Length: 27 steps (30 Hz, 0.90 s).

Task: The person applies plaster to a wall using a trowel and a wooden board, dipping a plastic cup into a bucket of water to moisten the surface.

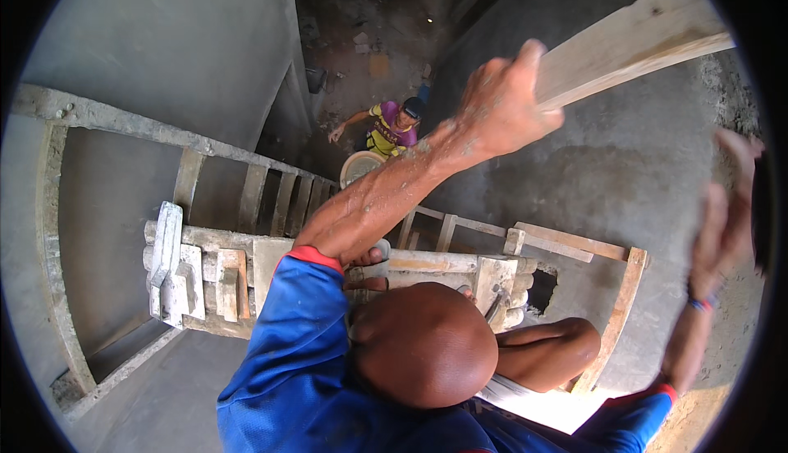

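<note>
My left hand (509, 100), specked with grey mortar, is raised and closed round the end of a long wooden board (640, 38). The board slants up to the right, in front of the grey plastered wall (558, 174), and its far end leaves the picture. Over at the right rim, my right hand (722, 215) is lifted beside a rough patch of wall, with a coloured band on the wrist. Motion blurs its fingers, and I cannot make out whether it holds anything.
Beneath me is a wooden scaffold platform (213, 313) bearing plastering floats (233, 285) and a pale metal-looking tool (168, 240). Ladder-like wooden frames (187, 182) flank it. A person (392, 127) stands far below beside a round bucket (361, 166). A hole (542, 287) opens in the wall.
</note>
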Motion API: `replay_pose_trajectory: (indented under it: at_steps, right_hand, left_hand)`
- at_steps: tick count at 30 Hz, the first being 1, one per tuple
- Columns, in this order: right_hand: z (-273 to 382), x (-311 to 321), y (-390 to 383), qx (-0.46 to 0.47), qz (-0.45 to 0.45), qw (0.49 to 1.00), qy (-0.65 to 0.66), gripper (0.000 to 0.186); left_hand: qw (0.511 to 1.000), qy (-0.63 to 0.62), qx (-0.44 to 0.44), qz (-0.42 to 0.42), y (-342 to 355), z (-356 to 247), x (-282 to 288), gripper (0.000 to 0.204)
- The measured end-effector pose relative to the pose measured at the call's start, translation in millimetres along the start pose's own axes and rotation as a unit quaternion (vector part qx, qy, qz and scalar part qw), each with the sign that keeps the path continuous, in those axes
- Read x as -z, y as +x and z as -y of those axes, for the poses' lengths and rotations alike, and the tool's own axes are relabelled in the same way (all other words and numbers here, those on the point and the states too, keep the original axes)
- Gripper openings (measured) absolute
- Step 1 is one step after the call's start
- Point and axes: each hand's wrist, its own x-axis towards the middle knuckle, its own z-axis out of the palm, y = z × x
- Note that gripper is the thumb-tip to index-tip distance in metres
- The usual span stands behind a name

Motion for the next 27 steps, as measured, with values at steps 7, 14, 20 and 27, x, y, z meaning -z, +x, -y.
replay_pose_trajectory:
  at_steps: [7, 14, 20, 27]
  right_hand:
    - [82.8, -232.2, -71.5, -0.196, 0.106, 0.892, 0.394, 0.063]
    - [110.8, -236.6, -17.4, -0.383, -0.286, 0.667, 0.572, 0.035]
    - [87.5, -134.5, 31.9, -0.247, -0.294, 0.637, 0.668, 0.029]
    - [56.7, -57.3, 42.3, -0.199, -0.306, 0.703, 0.611, 0.032]
  left_hand:
    - [0.993, -0.051, -0.065, 0.086, 66.4, -139.8, 34.5, 0.051]
    - [0.991, -0.032, -0.052, 0.116, 82.1, -138.7, 70.6, 0.064]
    - [0.961, 0.188, 0.176, 0.1, -12.5, 115.5, 73.9, 0.073]
    - [0.807, 0.196, 0.399, 0.388, -163.5, 201.6, 12.3, 0.08]
